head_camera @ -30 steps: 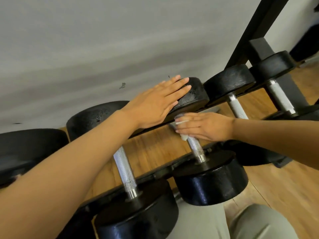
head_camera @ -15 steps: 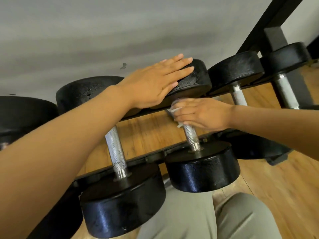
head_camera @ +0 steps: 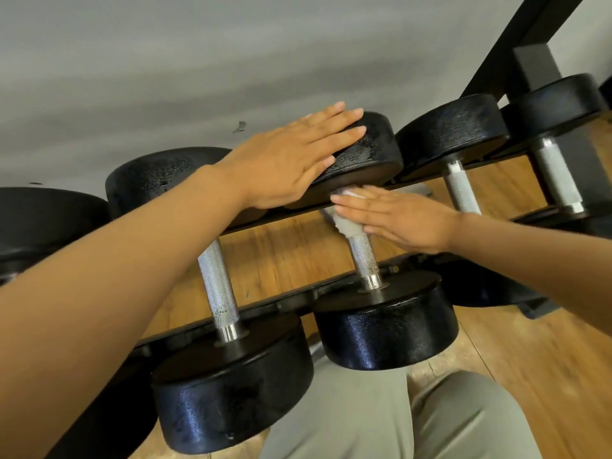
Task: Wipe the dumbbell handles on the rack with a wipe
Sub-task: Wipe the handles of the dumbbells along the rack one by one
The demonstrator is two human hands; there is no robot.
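Note:
Black dumbbells with knurled steel handles lie across a black rack (head_camera: 284, 301). My left hand (head_camera: 291, 154) rests flat, fingers straight, on the far head (head_camera: 377, 150) of the middle dumbbell. My right hand (head_camera: 400, 220) lies over a white wipe (head_camera: 347, 228) wrapped around the top of that dumbbell's handle (head_camera: 364, 256), just under the far head. Its fingers are stretched out along the wipe and its thumb is hidden. The lower handle is bare down to the near head (head_camera: 387, 329).
Another dumbbell with a bare handle (head_camera: 217, 283) lies to the left, and two more handles (head_camera: 460, 190) (head_camera: 556, 177) to the right. A black rack upright (head_camera: 516, 38) slants at the top right. A grey wall stands behind, my knees (head_camera: 364, 415) are below, and the floor is wood.
My right hand slid the wipe up the handle toward the far head, and its fingers went from curled to stretched out. My left hand stayed on the far head.

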